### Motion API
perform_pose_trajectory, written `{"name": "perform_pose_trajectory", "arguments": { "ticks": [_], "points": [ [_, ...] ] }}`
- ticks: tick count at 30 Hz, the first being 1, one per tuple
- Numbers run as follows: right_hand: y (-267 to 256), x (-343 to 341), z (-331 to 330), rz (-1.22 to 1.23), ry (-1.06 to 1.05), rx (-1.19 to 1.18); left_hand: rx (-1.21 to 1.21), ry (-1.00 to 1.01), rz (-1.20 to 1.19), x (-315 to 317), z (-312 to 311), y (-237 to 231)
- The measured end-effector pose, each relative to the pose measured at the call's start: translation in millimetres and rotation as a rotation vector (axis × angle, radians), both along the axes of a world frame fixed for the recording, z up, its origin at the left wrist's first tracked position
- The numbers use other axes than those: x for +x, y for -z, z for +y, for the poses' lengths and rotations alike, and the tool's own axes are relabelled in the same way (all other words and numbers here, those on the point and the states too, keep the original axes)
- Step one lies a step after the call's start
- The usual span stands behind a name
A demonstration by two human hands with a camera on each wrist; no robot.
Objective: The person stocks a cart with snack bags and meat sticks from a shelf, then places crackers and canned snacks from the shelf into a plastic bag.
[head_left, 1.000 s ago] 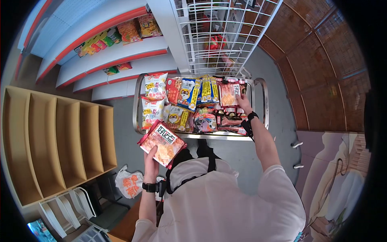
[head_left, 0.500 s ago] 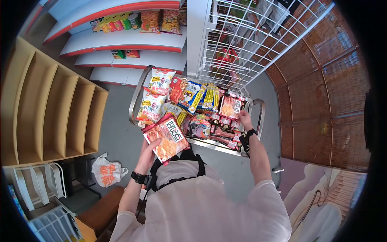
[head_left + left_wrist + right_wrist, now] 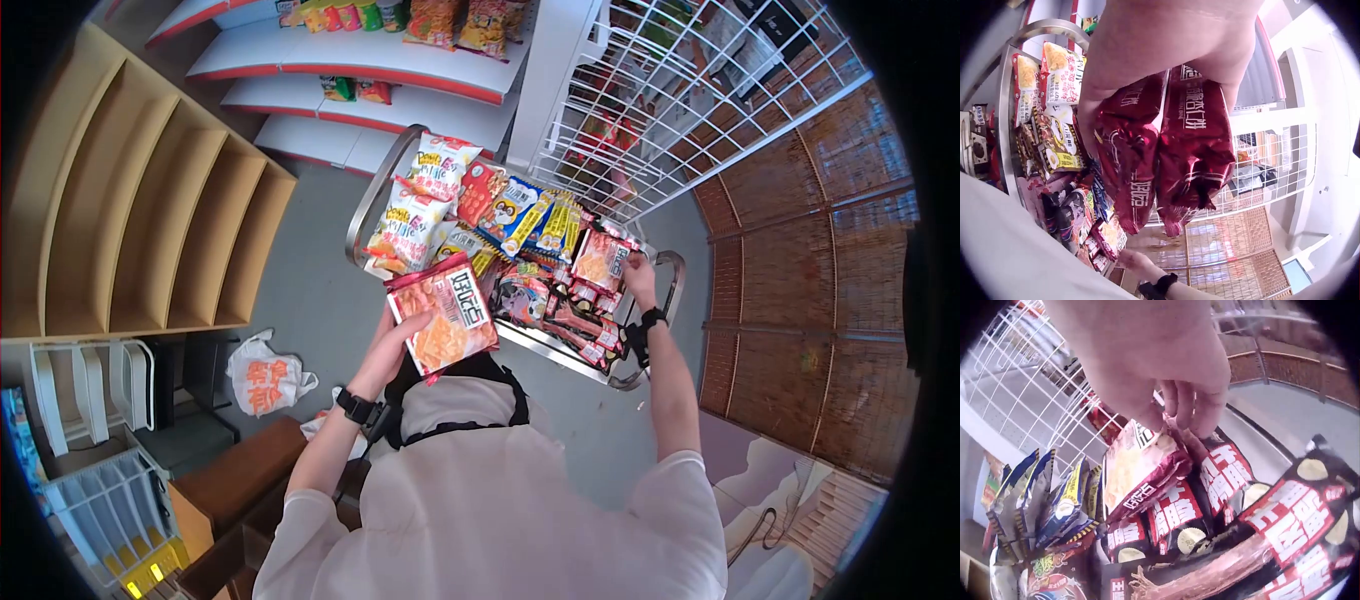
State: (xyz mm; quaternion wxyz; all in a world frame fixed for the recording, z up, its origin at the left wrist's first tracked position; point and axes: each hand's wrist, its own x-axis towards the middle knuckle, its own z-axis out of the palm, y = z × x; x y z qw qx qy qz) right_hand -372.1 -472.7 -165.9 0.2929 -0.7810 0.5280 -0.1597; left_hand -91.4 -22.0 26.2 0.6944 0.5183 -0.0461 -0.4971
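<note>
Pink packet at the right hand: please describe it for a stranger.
In the metal cart, go to the end opposite the white bags. The pink packet with crimson ends is gripped by the right hand; the packs under it are mostly black.

Two hands [image 3: 388, 348], three biscuit packs [image 3: 446, 318], one cart [image 3: 550, 350]

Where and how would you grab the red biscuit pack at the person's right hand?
I'd pinch the end with the big characters, from above and the person's right: the red biscuit pack lies face up on black packs, leaving that end exposed. The right hand is pinching there.
</note>
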Motion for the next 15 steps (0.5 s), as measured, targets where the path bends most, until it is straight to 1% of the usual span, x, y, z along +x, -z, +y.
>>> {"name": "perform_pose_trajectory", "arguments": {
  "ticks": [1, 2, 4, 6, 7, 8, 9, 11, 12, 14, 15],
  "points": [
    [-7.0, 9.4, -7.5, -0.002, -0.095, 0.040, -0.010, 0.003, 0.001, -1.0, -2.2, 0.7],
    [-25.5, 21.6, -9.5, -0.001, -0.190, 0.082, -0.019, 0.007, 0.005, -3.3, -3.9, 1.4],
    [-47.2, 54.0, -8.8, -0.050, -0.327, 0.209, -0.002, -0.002, 0.034, -8.0, -8.3, 4.8],
    [-101.5, 92.2, 24.5, -0.109, -0.430, 0.394, -0.070, -0.001, 0.032, -12.5, -14.0, 11.6],
    [-117.8, 109.3, 33.5, -0.069, -0.507, 0.434, -0.063, -0.012, 0.033, -14.7, -16.0, 15.3],
    [-126.0, 123.7, 41.4, -0.025, -0.587, 0.474, -0.065, -0.024, 0.044, -17.6, -17.3, 17.3],
    [-126.3, 136.1, 50.8, -0.012, -0.599, 0.473, -0.060, -0.032, 0.044, -19.3, -18.4, 18.4],
    [-128.5, 160.9, 72.6, -0.098, -0.774, 0.503, -0.062, -0.053, 0.046, -21.1, -21.0, 16.3],
    [-140.5, 174.3, 91.7, -0.089, -0.786, 0.499, -0.069, -0.066, 0.049, -19.1, -20.1, 17.5],
    [-178.6, 185.2, 134.1, -0.011, -0.780, 0.763, -0.090, -0.081, 0.058, -18.8, -21.3, 21.3],
    [-184.5, 189.9, 148.6, -0.033, -0.790, 0.848, -0.088, -0.082, 0.061, -15.8, -20.4, 22.7]
  ]
}}
